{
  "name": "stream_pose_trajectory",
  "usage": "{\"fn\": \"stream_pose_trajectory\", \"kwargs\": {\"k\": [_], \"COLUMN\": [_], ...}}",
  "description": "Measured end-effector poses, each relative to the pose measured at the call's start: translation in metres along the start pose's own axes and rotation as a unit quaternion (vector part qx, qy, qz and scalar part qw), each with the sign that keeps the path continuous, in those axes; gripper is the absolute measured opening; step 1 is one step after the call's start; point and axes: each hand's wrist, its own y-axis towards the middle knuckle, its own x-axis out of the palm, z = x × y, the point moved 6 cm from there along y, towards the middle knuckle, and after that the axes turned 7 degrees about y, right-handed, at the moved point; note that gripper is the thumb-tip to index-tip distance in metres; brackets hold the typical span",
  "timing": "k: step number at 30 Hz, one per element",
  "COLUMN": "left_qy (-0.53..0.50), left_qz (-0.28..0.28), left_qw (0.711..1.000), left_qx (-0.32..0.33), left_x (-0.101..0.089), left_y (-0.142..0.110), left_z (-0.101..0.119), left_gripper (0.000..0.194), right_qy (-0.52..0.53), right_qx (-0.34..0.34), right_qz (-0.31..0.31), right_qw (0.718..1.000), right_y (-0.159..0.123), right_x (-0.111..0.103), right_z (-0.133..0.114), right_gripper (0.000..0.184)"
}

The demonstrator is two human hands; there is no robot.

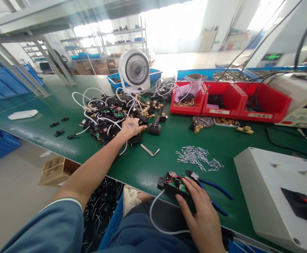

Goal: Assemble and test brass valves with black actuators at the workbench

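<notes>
Surface: a green bench (142, 165) ran across the view, its near edge at the person's lap.
Room: a bright workshop, with metal shelving (121, 37) at the back and grey frame struts on the left.
Left hand: the left hand (131, 127) reached far forward and lay on the heap of black parts (108, 117), fingers spread and bent over it; whether it gripped a piece could not be told.
Right hand: the right hand (202, 216) lay near the bench edge, fingers curled around the black module (173, 183) and holding it down.
Module: it sat on the bench just in front of the person, green board and red wires showing on top, a white tube (155, 219) trailing from it over the lap.
Pliers: one blue-handled pair of pliers (211, 191), just beside the right hand.
Clips: one loose pile of wire clips (198, 158), past the pliers.
Red bins: three red bins (229, 98) in a row at the back right; the left one held brass fittings.
Fan: one white fan (136, 70), behind the heap.
Mallet: one black mallet (155, 124), right of the left hand.
Bracket: one metal bracket (149, 150), near the heap.
White box: one white box (277, 193) at the right.
Small black pieces: three small black pieces (58, 128) apart on the left.
</notes>
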Motion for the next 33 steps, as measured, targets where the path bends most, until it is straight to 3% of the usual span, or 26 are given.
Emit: {"fn": "stream_pose_trajectory", "kwargs": {"k": [5, 9, 16, 20, 23, 25, 26, 28, 30, 31, 33], "left_qy": [-0.087, -0.211, -0.489, -0.597, -0.644, -0.638, -0.602, -0.525, -0.479, -0.469, -0.471], "left_qz": [-0.057, -0.12, -0.189, -0.156, -0.107, -0.036, -0.01, 0.044, 0.082, 0.095, 0.114], "left_qw": [0.995, 0.97, 0.852, 0.786, 0.755, 0.759, 0.778, 0.793, 0.771, 0.756, 0.735], "left_qx": [-0.002, -0.009, 0.011, 0.043, 0.063, 0.123, 0.182, 0.305, 0.412, 0.447, 0.474], "left_x": [0.003, 0.006, -0.003, -0.016, -0.023, -0.033, -0.038, -0.048, -0.053, -0.054, -0.054], "left_y": [0.0, -0.004, -0.014, -0.029, -0.065, -0.101, -0.122, -0.163, -0.196, -0.207, -0.217], "left_z": [-0.006, -0.022, -0.033, -0.024, -0.006, 0.011, 0.024, 0.05, 0.071, 0.078, 0.088], "left_gripper": [0.034, 0.035, 0.028, 0.029, 0.033, 0.031, 0.028, 0.027, 0.032, 0.033, 0.035], "right_qy": [0.002, 0.013, 0.056, 0.087, 0.176, 0.314, 0.399, 0.56, 0.66, 0.683, 0.691], "right_qx": [0.006, 0.015, 0.057, 0.076, 0.112, 0.162, 0.19, 0.234, 0.27, 0.288, 0.32], "right_qz": [0.001, -0.01, 0.004, 0.052, 0.084, 0.051, 0.022, -0.037, -0.064, -0.068, -0.054], "right_qw": [1.0, 1.0, 0.997, 0.992, 0.974, 0.934, 0.897, 0.794, 0.698, 0.668, 0.646], "right_y": [-0.001, 0.0, 0.001, 0.001, 0.001, 0.003, 0.003, 0.003, 0.002, 0.002, 0.0], "right_x": [-0.001, -0.002, -0.007, -0.021, -0.032, -0.029, -0.024, -0.014, -0.008, -0.006, -0.007], "right_z": [0.001, 0.001, 0.005, 0.004, -0.003, -0.009, -0.014, -0.025, -0.033, -0.034, -0.032], "right_gripper": [0.039, 0.038, 0.035, 0.029, 0.025, 0.029, 0.034, 0.047, 0.052, 0.05, 0.043]}}
